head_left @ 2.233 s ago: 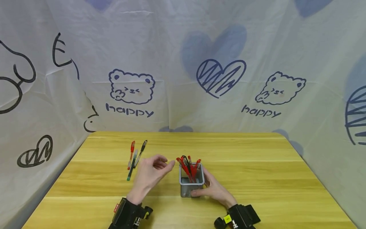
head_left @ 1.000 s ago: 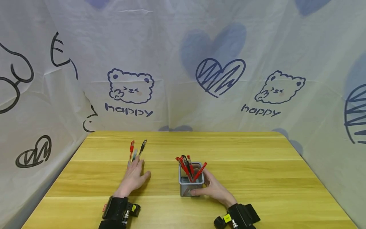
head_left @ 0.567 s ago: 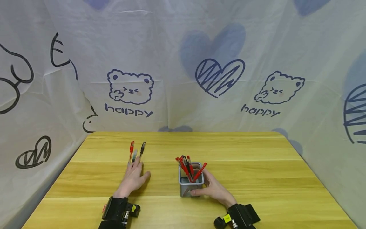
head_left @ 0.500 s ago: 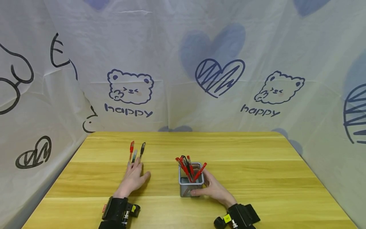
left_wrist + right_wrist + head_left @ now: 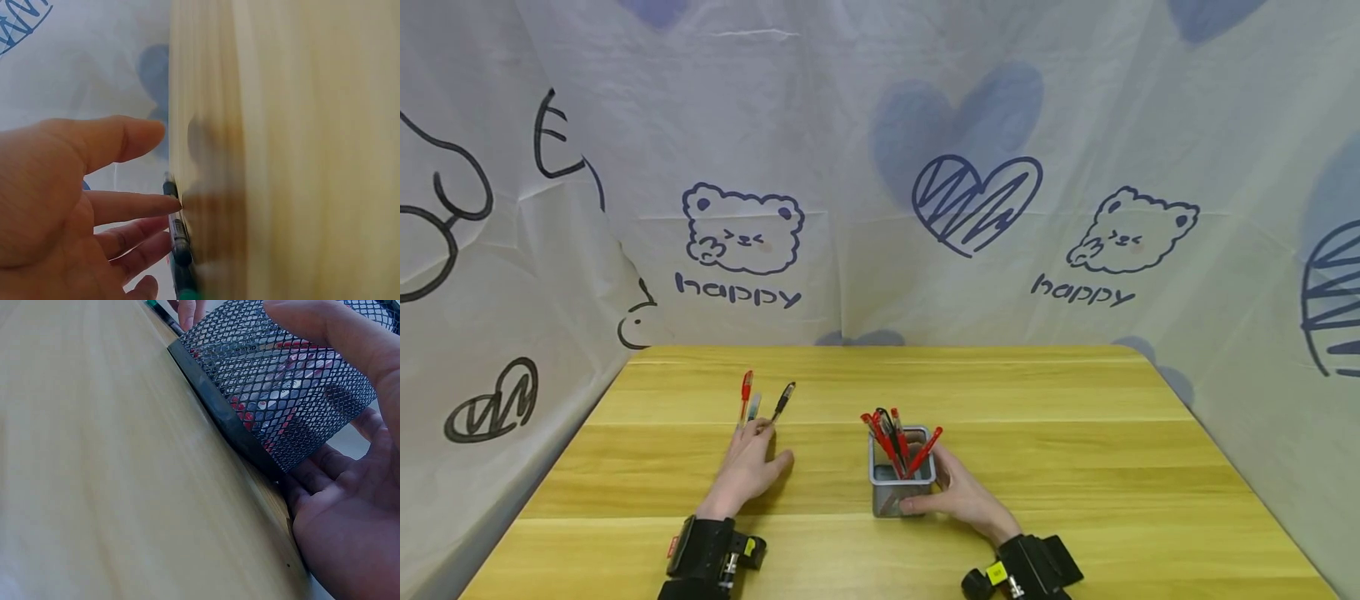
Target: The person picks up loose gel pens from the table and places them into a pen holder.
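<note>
My left hand [image 5: 747, 467] lies over the near ends of loose pens on the table, thumb spread apart. In the left wrist view its extended index fingertip touches a black pen [image 5: 179, 240], and the thumb is clear of it. Ahead of the fingers in the head view show the black pen's cap [image 5: 784, 397], a red pen [image 5: 746, 388] and a clear-capped pen [image 5: 754, 407]. My right hand [image 5: 962, 496] grips a square mesh pen holder [image 5: 886, 502] from its right side, thumb across the front. Several red pens and a black one lean inside the holder.
The wood-grain table [image 5: 1060, 433] extends around both hands. Behind it hangs a pale curtain [image 5: 850, 208] with drawn bears and hearts, and another stretch of curtain borders the left side. Black wrist cameras [image 5: 748, 550] are strapped to both wrists.
My left hand has gone from beside the holder to the loose pens on the left. The black pen's cap has just swung right. The right hand stays on the holder; a red pen there now leans right.
</note>
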`<state>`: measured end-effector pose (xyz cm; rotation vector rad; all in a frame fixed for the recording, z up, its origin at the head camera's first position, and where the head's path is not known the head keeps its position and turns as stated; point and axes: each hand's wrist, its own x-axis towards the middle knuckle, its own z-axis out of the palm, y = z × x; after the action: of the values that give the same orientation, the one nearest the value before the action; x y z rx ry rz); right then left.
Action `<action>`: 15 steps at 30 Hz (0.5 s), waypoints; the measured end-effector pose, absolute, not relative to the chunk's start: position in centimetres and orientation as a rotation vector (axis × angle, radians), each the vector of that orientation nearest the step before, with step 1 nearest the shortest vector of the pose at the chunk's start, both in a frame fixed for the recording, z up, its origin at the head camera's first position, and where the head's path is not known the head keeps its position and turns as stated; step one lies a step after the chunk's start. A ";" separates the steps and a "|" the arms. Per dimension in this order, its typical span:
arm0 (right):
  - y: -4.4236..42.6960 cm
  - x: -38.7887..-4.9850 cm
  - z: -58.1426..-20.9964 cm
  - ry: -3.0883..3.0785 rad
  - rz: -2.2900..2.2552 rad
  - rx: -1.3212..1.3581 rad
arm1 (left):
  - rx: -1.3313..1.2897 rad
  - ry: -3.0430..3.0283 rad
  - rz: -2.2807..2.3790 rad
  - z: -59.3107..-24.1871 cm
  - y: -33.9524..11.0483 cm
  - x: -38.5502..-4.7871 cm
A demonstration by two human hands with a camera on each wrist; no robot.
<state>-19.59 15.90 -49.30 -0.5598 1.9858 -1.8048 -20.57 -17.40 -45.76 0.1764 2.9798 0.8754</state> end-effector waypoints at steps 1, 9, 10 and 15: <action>15.9 -19.6 -49.3 1.988 -1.804 -0.560 | 0.182 2.993 0.883 -45.7 -17.4 -20.6; 15.9 -19.6 -49.4 1.990 -1.807 -0.557 | 0.144 3.088 1.018 -45.8 -17.9 -20.7; 15.9 -19.7 -49.5 1.989 -1.806 -0.555 | 0.134 3.099 1.029 -45.8 -17.9 -20.7; 15.9 -19.7 -49.5 1.986 -1.805 -0.556 | 0.013 3.102 1.048 -45.6 -18.2 -20.8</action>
<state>-19.72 15.94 -49.47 -0.5560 1.9864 -1.8048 -20.81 -18.25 -45.60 0.0126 3.1021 1.0484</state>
